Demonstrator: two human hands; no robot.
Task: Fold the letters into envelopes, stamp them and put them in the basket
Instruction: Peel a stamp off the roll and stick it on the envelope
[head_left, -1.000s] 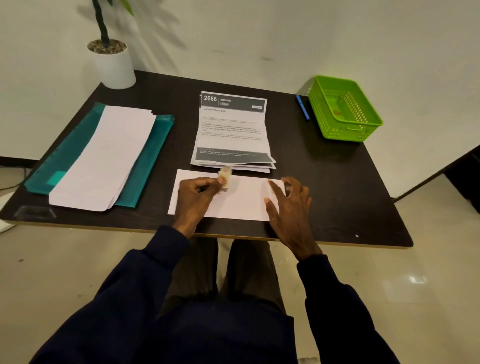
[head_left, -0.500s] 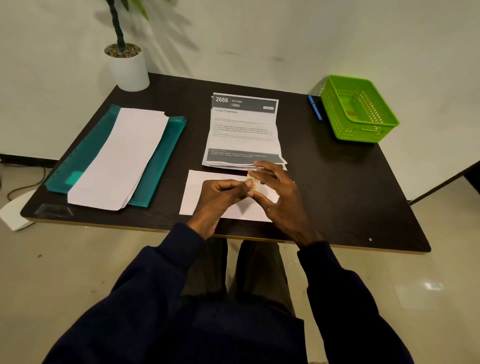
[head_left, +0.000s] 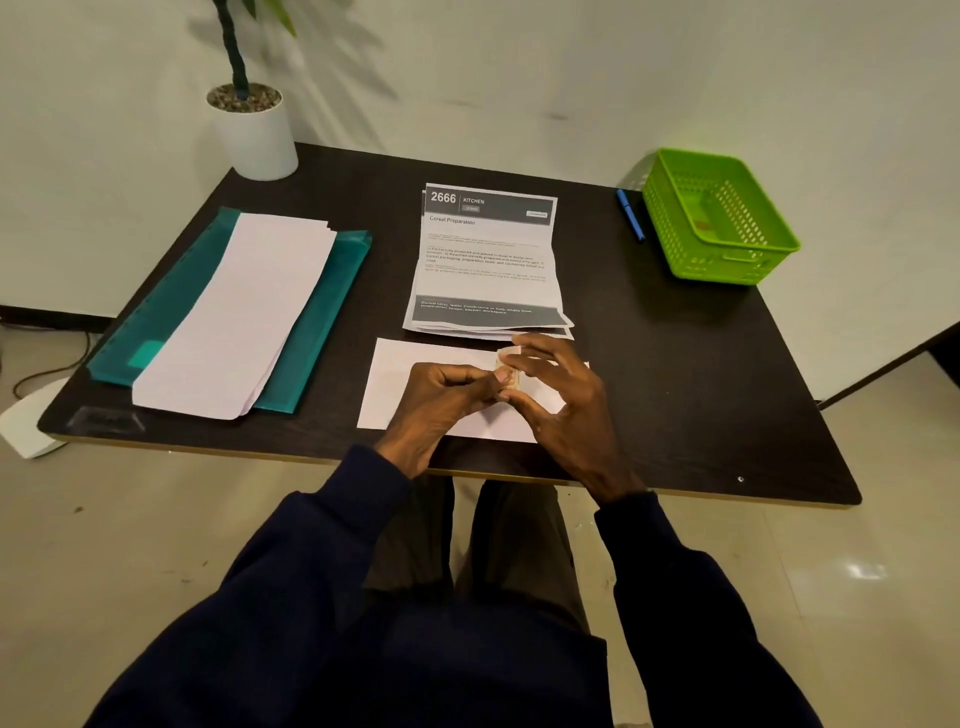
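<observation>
The dark table (head_left: 675, 364) fills the middle of the room, its near edge running just under the person's wrists. From where the hands work, the widest bare stretch lies at 3 o'clock, between the envelope and the table's right edge, and a narrower strip runs toward 1 o'clock up to the basket.

At 10 o'clock a teal folder (head_left: 171, 306) lies slantwise, its near-left corner close to the table's left edge. A stack of plain white paper (head_left: 244, 312) rests on it and overhangs the folder's near end. At 12 o'clock the printed letters (head_left: 488, 260) lie in a loose, creased stack, and their near edge almost touches the envelope. At 11 o'clock, at the far-left corner by the wall, stands a white plant pot (head_left: 257, 137). The green basket (head_left: 717, 265) sits at 2 o'clock, hard against the far-right corner. A blue pen (head_left: 630, 214) lies just beside its left wall.

The white envelope (head_left: 405, 379) lies flat under the hands, its near edge close to the table's near edge. The left hand (head_left: 441, 395) is curled tight, with thumb and forefinger pinching a small stamp (head_left: 508, 371) over the envelope's right half. The right hand (head_left: 561, 400) meets it there, thumb and forefinger on the same stamp, its other fingers loosely fanned.
</observation>
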